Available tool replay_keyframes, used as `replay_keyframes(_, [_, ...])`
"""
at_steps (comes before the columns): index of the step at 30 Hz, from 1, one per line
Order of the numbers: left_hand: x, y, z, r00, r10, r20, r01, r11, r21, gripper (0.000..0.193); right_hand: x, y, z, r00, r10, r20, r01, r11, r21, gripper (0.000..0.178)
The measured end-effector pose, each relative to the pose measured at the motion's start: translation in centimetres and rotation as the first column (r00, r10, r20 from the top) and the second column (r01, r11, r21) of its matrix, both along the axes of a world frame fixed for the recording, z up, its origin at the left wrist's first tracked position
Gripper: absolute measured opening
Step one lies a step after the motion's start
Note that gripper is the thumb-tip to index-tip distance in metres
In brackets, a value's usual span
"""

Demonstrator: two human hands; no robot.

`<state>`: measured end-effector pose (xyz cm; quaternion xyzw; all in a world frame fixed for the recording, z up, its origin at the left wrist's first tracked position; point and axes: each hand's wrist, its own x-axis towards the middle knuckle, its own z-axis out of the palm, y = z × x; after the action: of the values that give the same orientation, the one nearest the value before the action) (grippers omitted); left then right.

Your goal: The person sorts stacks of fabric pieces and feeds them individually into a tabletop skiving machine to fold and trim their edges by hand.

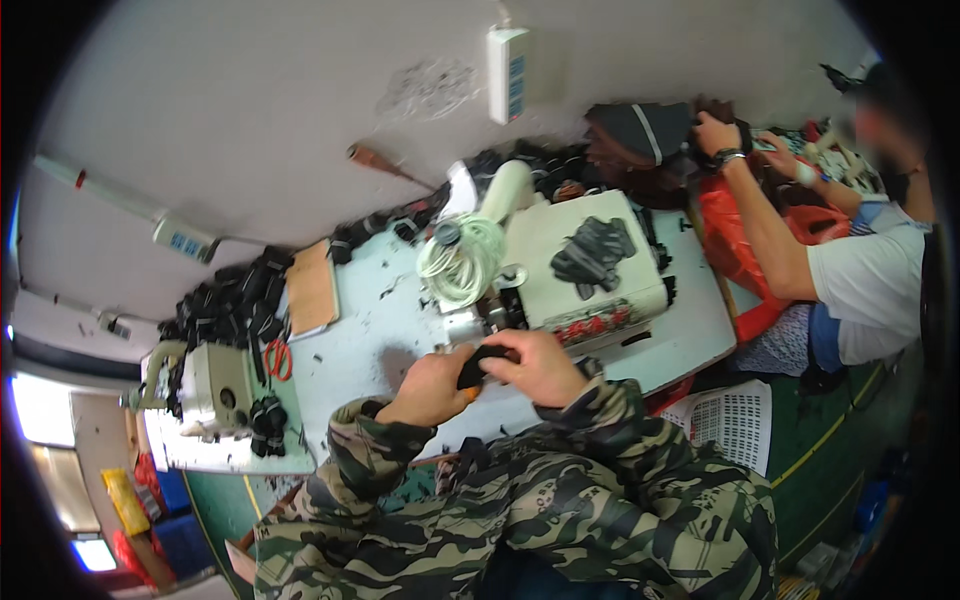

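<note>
Black piece (476, 370), seemingly cloth, held before the white machine (540, 232), above the surface (335, 360); fingers of left hand (428, 388) and right hand (541, 366) closed on it. Judged step: positioning; next move calls for steady control.

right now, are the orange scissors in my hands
No, the scissors lie well to the left, while your left hand and right hand hold a black piece.

Camouflage jacket (590, 500) | green, tan, black blotches | long matching sleeves (368, 445)
</note>
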<state>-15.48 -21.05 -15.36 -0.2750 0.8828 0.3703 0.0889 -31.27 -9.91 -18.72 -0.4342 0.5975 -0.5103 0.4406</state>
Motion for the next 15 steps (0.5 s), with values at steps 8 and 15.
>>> replay_keyframes(8, [1.5,-0.2,-3.2,0.880,0.461,0.111,-0.262,0.278,0.924,0.054,-0.1,0.4,-1.3,0.889,-0.065,0.454,-0.012,0.986,0.164,0.024])
replay_keyframes(15, [0.2,2.0,-4.3,0.819,0.565,-0.102,-0.272,0.538,0.798,0.040,0.7,-0.1,-2.9,0.956,-0.178,0.233,0.117,0.960,0.254,0.022])
